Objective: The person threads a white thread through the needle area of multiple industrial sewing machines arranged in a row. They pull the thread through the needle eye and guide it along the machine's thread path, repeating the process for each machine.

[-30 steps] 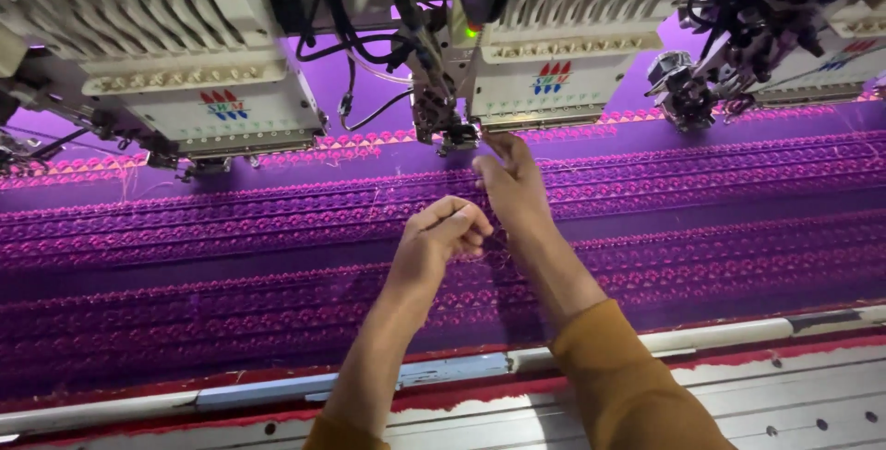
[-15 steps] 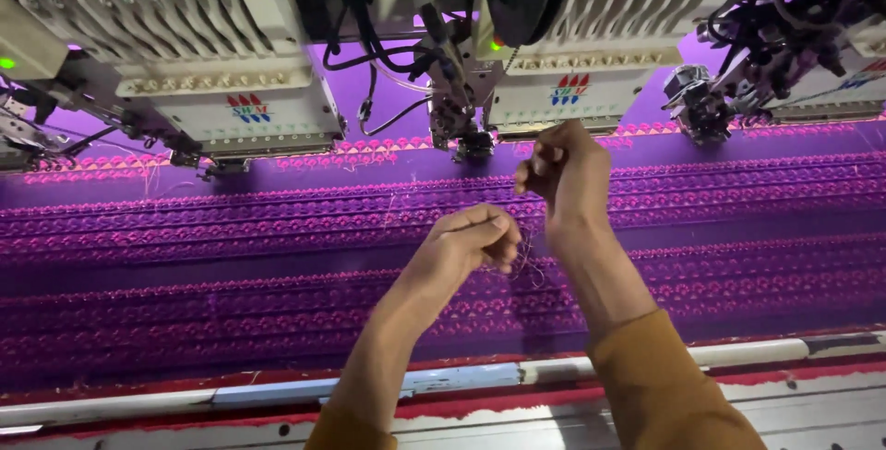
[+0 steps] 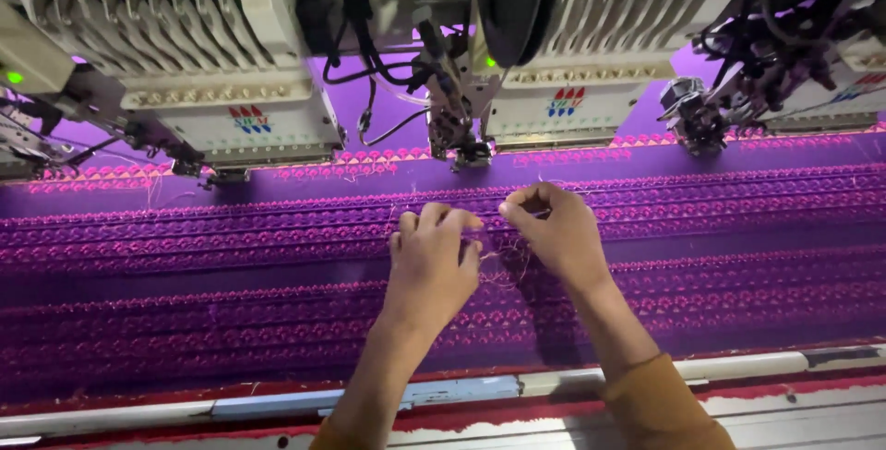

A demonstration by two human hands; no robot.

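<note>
Both of my hands hover over a purple fabric (image 3: pixel 231 256) stretched flat and covered in rows of pink embroidery. My left hand (image 3: pixel 429 261) has its fingers curled and pinched together. My right hand (image 3: pixel 554 233) is also pinched, thumb against fingertips. A tangle of thin loose thread (image 3: pixel 503 265) hangs between the two hands, and both pinch its ends. Just beyond the hands sits the needle head (image 3: pixel 457 132) of the embroidery machine, apart from my fingers.
White embroidery machine heads (image 3: pixel 221 72) with rows of needle bars line the far side; another head (image 3: pixel 701 118) stands at the right. Black cables (image 3: pixel 369 53) hang near the middle head. A metal frame rail (image 3: pixel 461 390) runs along the near edge of the fabric.
My right hand has dropped back from the needle head toward me. Both hands have come level and close together over the fabric, with thread now between them.
</note>
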